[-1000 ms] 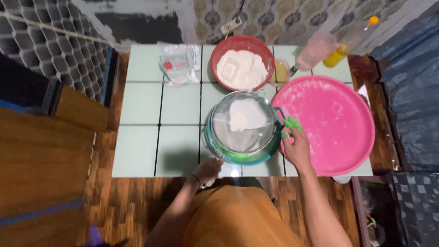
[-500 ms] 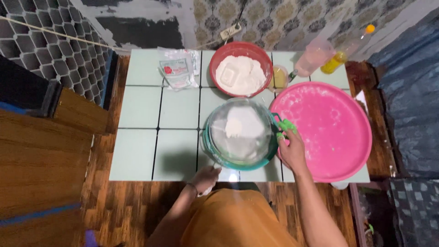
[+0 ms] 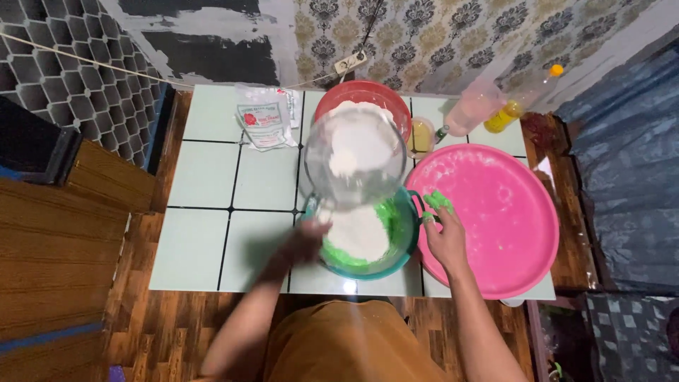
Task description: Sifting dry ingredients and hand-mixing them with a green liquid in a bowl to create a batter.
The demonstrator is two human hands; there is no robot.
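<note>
**Sieve lifted over teal bowl, flour inside**

Sieve [image 3: 356,157], round with a fine mesh, was held tilted above the teal bowl [image 3: 403,244], a lump of white flour lying on its mesh. It hid part of the red bowl [image 3: 357,95] behind it. The teal bowl stood on the pale tiled table [image 3: 205,177] and held a mound of sifted flour against a green inside.

Packages: a clear plastic packet [image 3: 263,126] with a red round mark lay flat at the far left of the table, beside the red bowl. A pinkish jug [image 3: 472,107] and a bottle of yellow liquid with an orange cap [image 3: 520,99] stood at the far right corner, close together. A small cup of yellow stuff [image 3: 422,134] sat between red bowl and jug.

Left hand [image 3: 305,240] was at the sieve's near edge, blurred (grip could not be told). Right hand [image 3: 443,237] was closed on the teal bowl's right handle, fingers smeared green, forearm over the rim of the pink tray [image 3: 509,212]. Hands were apart, one on each side of the bowl.
</note>
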